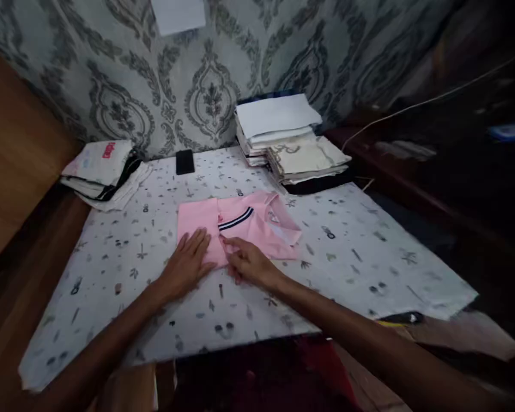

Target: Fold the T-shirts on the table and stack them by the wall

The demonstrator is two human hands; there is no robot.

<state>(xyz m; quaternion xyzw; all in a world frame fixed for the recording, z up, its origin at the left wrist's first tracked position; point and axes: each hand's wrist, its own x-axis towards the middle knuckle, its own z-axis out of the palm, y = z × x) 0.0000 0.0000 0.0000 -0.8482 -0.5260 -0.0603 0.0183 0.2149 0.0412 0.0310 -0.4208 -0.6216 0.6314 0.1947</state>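
Observation:
A folded pink shirt [249, 226] with a collar and a navy-and-white striped band lies on the patterned tablecloth. My left hand [189, 257] rests flat on the shirt's folded left part, fingers stretched out. At the near side of the fold line, my right hand [249, 263] has its index finger extended onto the fabric and its other fingers curled in at the shirt's near edge. The fingertips are partly hidden. The shirt's collar end points to the right.
A black phone [185, 162] lies near the wall. Folded cloths with a printed bag on top [100, 169] sit at the back left. Stacked folded fabrics [278, 123] stand at the back right. The white patterned tablecloth [369, 252] covers the table; a wooden panel [21, 143] borders the left.

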